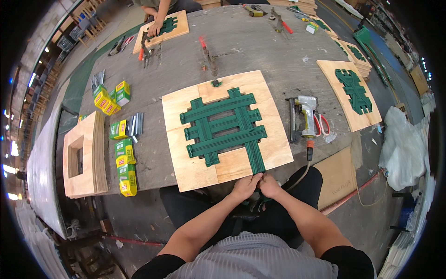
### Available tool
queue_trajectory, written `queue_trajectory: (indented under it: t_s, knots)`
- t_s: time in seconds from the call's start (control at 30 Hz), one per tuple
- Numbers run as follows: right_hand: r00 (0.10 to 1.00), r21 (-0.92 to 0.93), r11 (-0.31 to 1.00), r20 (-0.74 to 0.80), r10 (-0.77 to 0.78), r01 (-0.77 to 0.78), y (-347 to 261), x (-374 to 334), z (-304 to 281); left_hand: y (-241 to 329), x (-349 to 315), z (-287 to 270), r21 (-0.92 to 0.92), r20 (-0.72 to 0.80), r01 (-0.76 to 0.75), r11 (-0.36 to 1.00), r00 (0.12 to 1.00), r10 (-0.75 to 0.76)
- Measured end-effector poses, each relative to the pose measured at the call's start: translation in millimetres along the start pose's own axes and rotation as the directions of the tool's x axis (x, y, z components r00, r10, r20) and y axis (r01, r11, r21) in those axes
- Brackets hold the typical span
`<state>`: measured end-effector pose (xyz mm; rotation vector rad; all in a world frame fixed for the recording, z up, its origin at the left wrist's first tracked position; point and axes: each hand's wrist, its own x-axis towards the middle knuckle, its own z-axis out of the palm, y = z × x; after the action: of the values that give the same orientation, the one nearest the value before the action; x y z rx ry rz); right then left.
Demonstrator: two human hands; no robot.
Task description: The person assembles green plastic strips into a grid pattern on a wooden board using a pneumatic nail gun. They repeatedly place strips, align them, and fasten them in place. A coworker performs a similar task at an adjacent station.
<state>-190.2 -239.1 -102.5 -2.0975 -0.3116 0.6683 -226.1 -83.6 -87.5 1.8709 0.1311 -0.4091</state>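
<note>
A square plywood board point(186, 169) lies in front of me at the table's near edge. Green ribbed webbing straps point(218, 110) cross over and under each other on its middle, with dark gaps between them. One strap point(254, 157) runs down over the board's near edge. My left hand point(245, 187) and my right hand point(269, 186) meet just past that edge, both closed on this strap. Below the hands, more green material shows dimly over my lap. To the right of the board lies a staple gun point(307, 114) with an air hose, next to red-handled scissors point(321, 124).
Yellow-green boxes point(125, 153) and metal staple strips point(135, 124) lie on the left, beside stacked boards with a square opening point(95, 172). A strapped board point(350, 95) rests at the right. Red-handled pliers point(204, 49) lie beyond mine. Across the table, another person's hands point(157, 27) touch a board.
</note>
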Motion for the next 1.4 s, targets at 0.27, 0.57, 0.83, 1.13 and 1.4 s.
queue_trajectory:
  t_s: [0.27,0.57,0.83,1.13,1.4]
  knots:
    - [0.963,0.041,0.971,0.146,0.226,-0.234,-26,-12,-16,-22,14,6,0.094,-0.079,-0.239,0.966,0.966,0.247]
    - [0.817,-0.408,0.872,-0.576,-0.017,-0.270,-106,19,-218,-27,18,5,0.275,-0.161,-0.374,0.886,0.890,0.425]
    - [0.732,-0.373,0.764,-0.656,0.183,-0.526,-75,92,-241,-16,17,6,0.327,-0.104,-0.312,0.892,0.926,0.362]
    - [0.861,0.517,0.853,-0.464,0.208,0.073,-173,14,-222,-22,18,-6,0.401,-0.212,-0.374,0.836,0.850,0.482]
    - [0.917,0.437,0.881,-0.248,0.313,-0.182,-171,-44,-126,-5,12,-12,0.303,-0.158,-0.396,0.867,0.876,0.456]
